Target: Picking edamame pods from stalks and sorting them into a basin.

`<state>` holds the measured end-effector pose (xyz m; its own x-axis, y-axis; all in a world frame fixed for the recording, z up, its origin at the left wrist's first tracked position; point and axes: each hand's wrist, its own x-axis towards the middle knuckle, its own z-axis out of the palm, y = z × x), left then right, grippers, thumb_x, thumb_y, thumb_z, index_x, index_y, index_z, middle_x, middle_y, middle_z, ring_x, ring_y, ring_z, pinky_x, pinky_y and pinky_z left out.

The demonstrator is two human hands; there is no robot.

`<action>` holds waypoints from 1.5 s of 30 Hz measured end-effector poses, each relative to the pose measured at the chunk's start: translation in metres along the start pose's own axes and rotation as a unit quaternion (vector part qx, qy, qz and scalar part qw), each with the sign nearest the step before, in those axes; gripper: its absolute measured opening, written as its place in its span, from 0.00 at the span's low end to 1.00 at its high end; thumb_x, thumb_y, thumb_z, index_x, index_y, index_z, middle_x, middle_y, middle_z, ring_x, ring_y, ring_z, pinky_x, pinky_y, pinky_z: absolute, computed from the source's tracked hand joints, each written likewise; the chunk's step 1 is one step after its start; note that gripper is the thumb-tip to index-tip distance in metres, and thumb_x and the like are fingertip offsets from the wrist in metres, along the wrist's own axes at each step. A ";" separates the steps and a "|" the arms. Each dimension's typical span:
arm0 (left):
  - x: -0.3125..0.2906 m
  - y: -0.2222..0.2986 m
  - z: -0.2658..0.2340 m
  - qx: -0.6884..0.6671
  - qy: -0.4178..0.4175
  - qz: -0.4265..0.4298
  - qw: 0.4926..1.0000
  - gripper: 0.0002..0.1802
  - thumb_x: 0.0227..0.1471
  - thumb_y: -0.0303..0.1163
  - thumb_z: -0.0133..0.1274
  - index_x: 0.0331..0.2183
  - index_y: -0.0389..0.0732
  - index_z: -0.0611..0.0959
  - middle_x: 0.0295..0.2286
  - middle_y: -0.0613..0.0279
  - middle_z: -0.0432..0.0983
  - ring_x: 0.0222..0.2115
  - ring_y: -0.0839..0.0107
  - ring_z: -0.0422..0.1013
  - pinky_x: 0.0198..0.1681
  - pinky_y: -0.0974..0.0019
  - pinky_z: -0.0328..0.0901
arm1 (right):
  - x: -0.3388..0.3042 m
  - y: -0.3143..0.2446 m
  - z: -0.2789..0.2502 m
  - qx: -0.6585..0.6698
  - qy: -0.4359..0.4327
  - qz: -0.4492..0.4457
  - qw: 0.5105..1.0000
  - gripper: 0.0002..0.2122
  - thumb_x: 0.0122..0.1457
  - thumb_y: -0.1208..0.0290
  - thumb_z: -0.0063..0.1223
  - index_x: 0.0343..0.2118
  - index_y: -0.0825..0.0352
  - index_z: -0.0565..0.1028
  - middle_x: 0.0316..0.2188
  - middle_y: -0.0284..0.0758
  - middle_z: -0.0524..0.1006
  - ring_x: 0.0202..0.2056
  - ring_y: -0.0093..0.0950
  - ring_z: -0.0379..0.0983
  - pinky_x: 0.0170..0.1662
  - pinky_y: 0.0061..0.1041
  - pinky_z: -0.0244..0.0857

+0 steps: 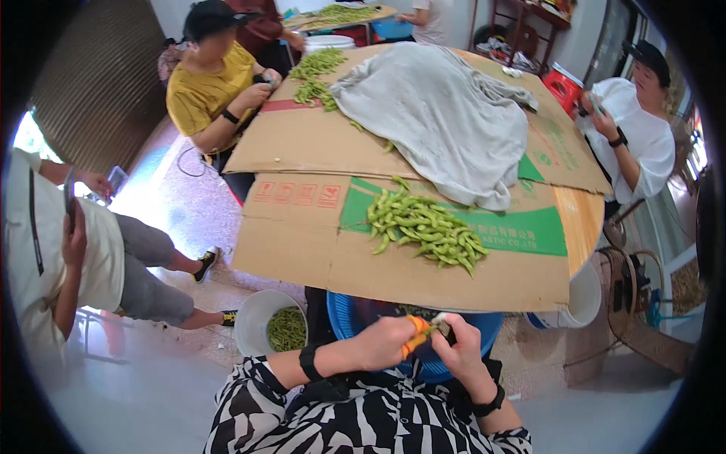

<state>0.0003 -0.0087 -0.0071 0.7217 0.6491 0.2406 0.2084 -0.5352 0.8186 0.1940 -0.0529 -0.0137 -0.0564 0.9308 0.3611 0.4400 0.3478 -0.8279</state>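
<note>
My left hand point(384, 342) and my right hand point(463, 354) meet over the blue basket point(337, 316), just in front of the table edge. Bright orange material shows at the fingertips of the left hand, which are closed. The right hand's fingers are also bent in a pinch, with something whitish at their tips. A small greenish-brown piece shows between the two hands, too small to name. On the cardboard ahead lies a heap of green soybean pods point(425, 228). My hands hide part of the basket and its dark contents.
Flattened cardboard point(291, 227) covers the table, with a grey cloth point(446, 113) draped over a mound. A white bucket point(253, 325) holding small green pieces stands left; another white bucket point(581, 299) stands right. Several people surround the table. A wooden chair point(628, 303) is at right.
</note>
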 end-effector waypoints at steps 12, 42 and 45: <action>-0.008 -0.006 -0.008 0.076 -0.025 0.093 0.992 0.09 0.45 0.23 0.55 0.29 0.33 0.71 0.22 0.49 0.69 0.23 0.48 0.69 0.25 0.54 0.64 | -0.012 0.003 -0.009 0.078 -0.099 0.051 0.991 0.06 0.49 0.81 0.56 0.32 0.70 0.76 0.18 0.33 0.72 0.19 0.19 0.68 0.24 0.19 0.62; -0.009 -0.018 -0.004 -0.050 -0.031 -0.236 0.970 0.10 0.47 0.32 0.54 0.30 0.36 0.78 0.21 0.43 0.75 0.24 0.46 0.74 0.25 0.53 0.67 | -0.011 0.002 0.024 0.003 -0.097 -0.023 0.995 0.10 0.50 0.80 0.57 0.37 0.68 0.73 0.19 0.37 0.72 0.19 0.25 0.71 0.24 0.23 0.65; -0.017 -0.014 -0.007 0.086 -0.084 -0.154 0.981 0.08 0.46 0.31 0.53 0.28 0.36 0.78 0.21 0.45 0.76 0.23 0.46 0.74 0.26 0.52 0.68 | -0.015 0.006 0.022 0.053 -0.113 0.090 0.988 0.09 0.53 0.80 0.55 0.37 0.69 0.72 0.18 0.37 0.73 0.19 0.25 0.73 0.24 0.23 0.66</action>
<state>-0.0198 -0.0083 -0.0193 0.7032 0.7032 -0.1052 0.5306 -0.4204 0.7360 0.1778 -0.0621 -0.0339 -0.1893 0.9760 0.1080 0.3651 0.1720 -0.9149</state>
